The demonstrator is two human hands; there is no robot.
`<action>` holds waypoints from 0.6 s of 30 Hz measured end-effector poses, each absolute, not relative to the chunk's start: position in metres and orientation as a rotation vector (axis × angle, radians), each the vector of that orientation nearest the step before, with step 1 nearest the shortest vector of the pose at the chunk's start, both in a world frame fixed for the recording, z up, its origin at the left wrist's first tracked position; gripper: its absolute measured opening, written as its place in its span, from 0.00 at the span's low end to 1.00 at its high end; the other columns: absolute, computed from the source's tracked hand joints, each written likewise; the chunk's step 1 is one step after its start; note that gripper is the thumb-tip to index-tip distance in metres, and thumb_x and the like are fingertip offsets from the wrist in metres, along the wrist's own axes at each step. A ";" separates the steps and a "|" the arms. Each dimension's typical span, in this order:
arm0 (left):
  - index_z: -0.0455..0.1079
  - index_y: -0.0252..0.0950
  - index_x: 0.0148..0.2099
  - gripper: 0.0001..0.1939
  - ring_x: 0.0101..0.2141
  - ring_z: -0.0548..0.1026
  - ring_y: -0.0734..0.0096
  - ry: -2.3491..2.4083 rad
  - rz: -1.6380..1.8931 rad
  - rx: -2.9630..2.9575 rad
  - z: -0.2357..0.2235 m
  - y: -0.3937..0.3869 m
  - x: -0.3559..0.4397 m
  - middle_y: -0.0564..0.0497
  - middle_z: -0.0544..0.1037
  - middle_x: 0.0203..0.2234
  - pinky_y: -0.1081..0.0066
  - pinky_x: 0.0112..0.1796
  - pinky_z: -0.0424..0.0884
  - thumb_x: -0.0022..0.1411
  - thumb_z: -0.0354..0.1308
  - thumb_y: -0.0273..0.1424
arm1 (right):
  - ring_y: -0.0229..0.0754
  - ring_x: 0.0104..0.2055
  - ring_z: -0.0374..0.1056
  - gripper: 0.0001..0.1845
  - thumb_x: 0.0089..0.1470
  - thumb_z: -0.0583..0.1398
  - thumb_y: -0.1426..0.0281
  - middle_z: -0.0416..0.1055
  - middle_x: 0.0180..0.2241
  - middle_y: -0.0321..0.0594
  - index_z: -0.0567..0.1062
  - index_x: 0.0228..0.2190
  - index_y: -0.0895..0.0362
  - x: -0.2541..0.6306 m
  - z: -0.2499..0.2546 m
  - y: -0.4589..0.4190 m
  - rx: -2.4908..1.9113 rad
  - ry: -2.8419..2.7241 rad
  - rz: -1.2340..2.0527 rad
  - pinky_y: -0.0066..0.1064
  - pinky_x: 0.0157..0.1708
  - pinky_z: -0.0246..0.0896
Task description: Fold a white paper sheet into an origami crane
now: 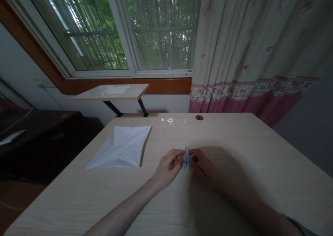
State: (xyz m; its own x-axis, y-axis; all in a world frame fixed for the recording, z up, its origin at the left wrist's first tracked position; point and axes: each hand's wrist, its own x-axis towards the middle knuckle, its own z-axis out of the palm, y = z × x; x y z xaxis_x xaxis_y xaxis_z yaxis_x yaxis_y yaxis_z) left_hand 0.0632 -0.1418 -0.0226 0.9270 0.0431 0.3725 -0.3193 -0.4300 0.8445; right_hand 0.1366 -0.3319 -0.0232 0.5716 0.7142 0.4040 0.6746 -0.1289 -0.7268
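Observation:
A small folded piece of white paper (186,158) stands between my hands near the middle of the table. My left hand (168,165) pinches its left side between thumb and fingers. From the right, my right hand (204,167) grips the other side, its fingers bent and partly in shadow. The paper looks like several narrow layers seen edge-on; its exact shape is too small to make out. To the left of my left hand lies a larger creased sheet of white paper (125,147), its right edge raised a little off the table.
The pale wooden table (260,153) has a round cable hole (199,118) at its back edge. A small raised shelf (140,90) on black legs carries another paper (116,89). Behind are a barred window (163,31) and a patterned curtain (241,49). Dark furniture (65,128) stands at left.

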 end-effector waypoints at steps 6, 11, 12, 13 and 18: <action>0.69 0.38 0.52 0.17 0.33 0.78 0.71 -0.117 0.355 1.836 -0.027 -0.144 0.065 0.48 0.79 0.39 0.73 0.34 0.75 0.60 0.54 0.25 | 0.42 0.38 0.71 0.11 0.60 0.50 0.74 0.74 0.38 0.42 0.67 0.43 0.53 0.135 -0.021 -0.332 -1.933 -1.078 0.031 0.36 0.41 0.67; 0.73 0.36 0.44 0.10 0.31 0.78 0.71 -0.075 0.368 1.892 -0.025 -0.148 0.066 0.50 0.80 0.32 0.74 0.32 0.74 0.60 0.57 0.29 | 0.42 0.35 0.72 0.08 0.58 0.52 0.74 0.76 0.34 0.40 0.70 0.37 0.53 0.132 -0.021 -0.329 -2.006 -0.991 -0.017 0.35 0.37 0.68; 0.73 0.35 0.43 0.09 0.30 0.77 0.71 -0.061 0.372 1.899 -0.023 -0.149 0.067 0.50 0.80 0.31 0.74 0.31 0.73 0.61 0.57 0.30 | 0.42 0.34 0.72 0.07 0.58 0.53 0.73 0.76 0.33 0.40 0.70 0.36 0.52 0.131 -0.021 -0.327 -2.007 -0.966 -0.021 0.34 0.37 0.68; 0.73 0.35 0.42 0.08 0.29 0.77 0.71 -0.047 0.373 1.899 -0.022 -0.150 0.067 0.50 0.79 0.30 0.74 0.30 0.73 0.61 0.57 0.31 | 0.42 0.34 0.73 0.06 0.58 0.53 0.72 0.76 0.33 0.39 0.70 0.35 0.52 0.130 -0.021 -0.326 -2.003 -0.940 -0.016 0.34 0.36 0.68; 0.73 0.34 0.39 0.09 0.27 0.76 0.72 -0.003 0.385 1.884 -0.019 -0.152 0.068 0.50 0.79 0.29 0.74 0.29 0.71 0.62 0.58 0.36 | 0.42 0.29 0.72 0.06 0.60 0.53 0.67 0.75 0.29 0.38 0.69 0.32 0.52 0.128 -0.017 -0.321 -1.928 -0.875 0.043 0.33 0.30 0.66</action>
